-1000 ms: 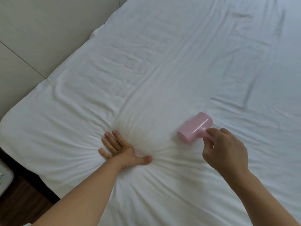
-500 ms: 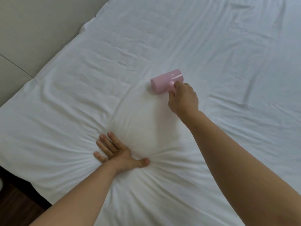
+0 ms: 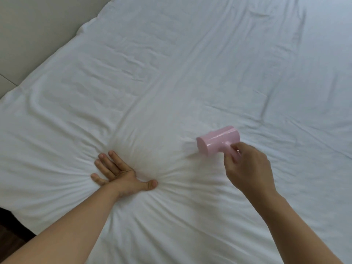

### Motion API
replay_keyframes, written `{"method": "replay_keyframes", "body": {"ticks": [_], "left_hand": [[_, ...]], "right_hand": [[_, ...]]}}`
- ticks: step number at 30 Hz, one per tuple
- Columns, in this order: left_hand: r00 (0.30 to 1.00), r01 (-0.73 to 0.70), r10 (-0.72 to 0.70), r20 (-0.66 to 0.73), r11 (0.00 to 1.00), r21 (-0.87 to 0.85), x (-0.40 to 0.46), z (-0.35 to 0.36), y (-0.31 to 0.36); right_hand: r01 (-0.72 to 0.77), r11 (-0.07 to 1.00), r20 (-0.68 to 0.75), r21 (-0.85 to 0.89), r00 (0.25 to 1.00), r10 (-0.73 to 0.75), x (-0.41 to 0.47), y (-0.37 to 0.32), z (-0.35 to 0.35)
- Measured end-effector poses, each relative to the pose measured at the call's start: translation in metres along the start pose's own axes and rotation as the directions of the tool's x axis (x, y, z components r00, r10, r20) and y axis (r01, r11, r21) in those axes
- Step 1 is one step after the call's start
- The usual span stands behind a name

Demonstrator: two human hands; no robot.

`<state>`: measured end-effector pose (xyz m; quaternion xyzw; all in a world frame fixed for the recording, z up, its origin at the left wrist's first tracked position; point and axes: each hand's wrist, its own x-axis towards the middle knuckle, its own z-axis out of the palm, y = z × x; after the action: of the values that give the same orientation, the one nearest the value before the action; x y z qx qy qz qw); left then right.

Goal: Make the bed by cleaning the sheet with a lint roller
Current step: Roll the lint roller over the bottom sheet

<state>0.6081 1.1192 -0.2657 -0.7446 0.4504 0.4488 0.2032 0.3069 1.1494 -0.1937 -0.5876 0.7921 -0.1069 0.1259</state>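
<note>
Currently: Roller on Sheet, Held by Right Hand

Presently the pink plastic lint roller with a cylindrical head (image 3: 218, 141) lies on the white, wrinkled cotton bed sheet (image 3: 171, 73), right of centre in the head view. Its short handle runs back into the right hand (image 3: 249, 168), whose fingers (image 3: 231, 155) are curled and clamped round that handle; the head projects ahead and to the left of the fingertips. Whether the head presses the sheet or merely touches it cannot be told, as the area is slightly blurred.

The roller head is glossy, pale pink, with a bright highlight along its top and a flat round end facing left.

The left hand (image 3: 116, 172) rests palm-down on the sheet, well apart from the roller, fingers straight and slightly spread, thumb out to the right. Creases radiate from beneath that palm. A beige padded surface (image 3: 38, 25) borders the sheet at upper left.
</note>
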Motion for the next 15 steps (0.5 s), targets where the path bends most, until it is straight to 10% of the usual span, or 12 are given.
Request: {"method": "replay_keyframes", "body": {"ticks": [8,15], "left_hand": [[1.0,-0.014,0.014,-0.028,1.0,0.005,0.005,0.004,-0.004],[1.0,-0.02,0.02,-0.012,1.0,0.0,0.001,0.002,-0.003]], "right_hand": [[0.002,0.999,-0.014,0.046,1.0,-0.001,0.089,-0.017,0.032],[-0.083,0.979,0.077,-0.188,0.992,0.099,-0.011,0.024,-0.01]]}}
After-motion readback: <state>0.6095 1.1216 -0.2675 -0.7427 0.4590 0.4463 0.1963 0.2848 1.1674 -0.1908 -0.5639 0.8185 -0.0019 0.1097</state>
